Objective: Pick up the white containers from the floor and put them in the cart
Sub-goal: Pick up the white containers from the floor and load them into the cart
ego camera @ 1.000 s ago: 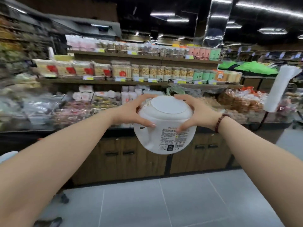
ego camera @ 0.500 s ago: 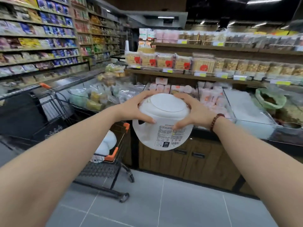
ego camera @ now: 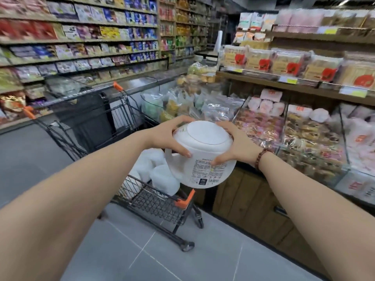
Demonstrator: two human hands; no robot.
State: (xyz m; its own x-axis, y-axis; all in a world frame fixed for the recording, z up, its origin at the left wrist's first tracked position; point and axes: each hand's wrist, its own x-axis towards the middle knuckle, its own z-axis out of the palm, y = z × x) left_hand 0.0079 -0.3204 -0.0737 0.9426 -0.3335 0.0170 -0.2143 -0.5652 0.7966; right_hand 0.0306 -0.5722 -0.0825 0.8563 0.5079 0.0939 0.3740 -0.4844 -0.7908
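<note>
Both hands grip the white container [ego camera: 203, 159], left hand [ego camera: 166, 136] and right hand [ego camera: 237, 147] curled round its top, in mid-air above the near corner of the cart [ego camera: 154, 201]. My call: swing it left over the rim, lower it beside the stacked containers [ego camera: 160, 177] inside w/o clipping the orange corner guard [ego camera: 185, 200]. Open floor [ego camera: 30, 159] to the left; display cabinet [ego camera: 243, 199] crowds the right; aisle shelves [ego camera: 81, 37] beyond.

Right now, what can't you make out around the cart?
Head view only:
- Count of loaded containers in the cart: the held container covers part of the basket.
- Held container's label text: too small, blurred.
- Floor: left arm and right arm cover much of it.
- Price tags: blurred.
</note>
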